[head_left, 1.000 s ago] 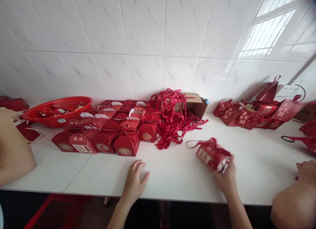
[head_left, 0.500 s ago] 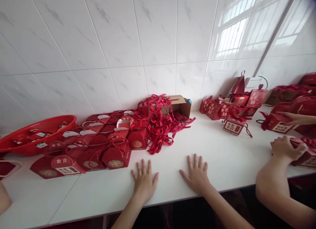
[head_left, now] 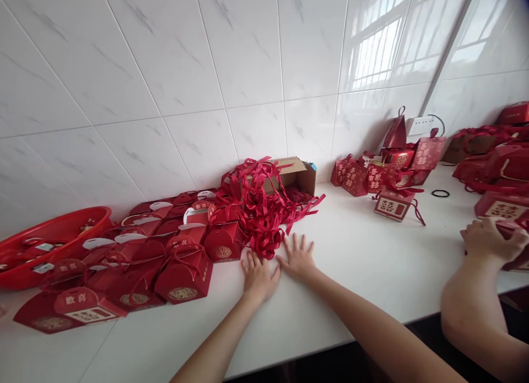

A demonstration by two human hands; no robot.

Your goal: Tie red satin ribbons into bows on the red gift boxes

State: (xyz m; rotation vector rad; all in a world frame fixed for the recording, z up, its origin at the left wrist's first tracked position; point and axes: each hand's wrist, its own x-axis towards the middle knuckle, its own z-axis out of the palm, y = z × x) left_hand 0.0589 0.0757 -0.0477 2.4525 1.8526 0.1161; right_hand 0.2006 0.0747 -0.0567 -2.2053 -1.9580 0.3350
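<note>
My left hand [head_left: 259, 279] lies flat on the white table [head_left: 351, 273], fingers spread, its fingertips at the near edge of a heap of red ribbons [head_left: 264, 223]. Close beside it my right hand [head_left: 298, 260] also rests palm down with fingers apart, just right of the ribbons. Neither hand holds anything. The ribbons spill out of an open cardboard box [head_left: 306, 180] lying against the wall. Left of my hands stand rows of red gift boxes [head_left: 184, 275] with gold emblems and looped handles.
A red plastic basin [head_left: 88, 228] with small items sits at the far left. On the right are small red bags [head_left: 354, 176], a gift box with a cord [head_left: 394, 204], a black ring [head_left: 440, 193] and a power strip [head_left: 420, 125]. A co-worker's hand [head_left: 490, 242] grips a red box.
Both my hands have slid forward to the ribbon heap and come close together. My view has turned slightly. One of the co-worker's hands at the right has left the view.
</note>
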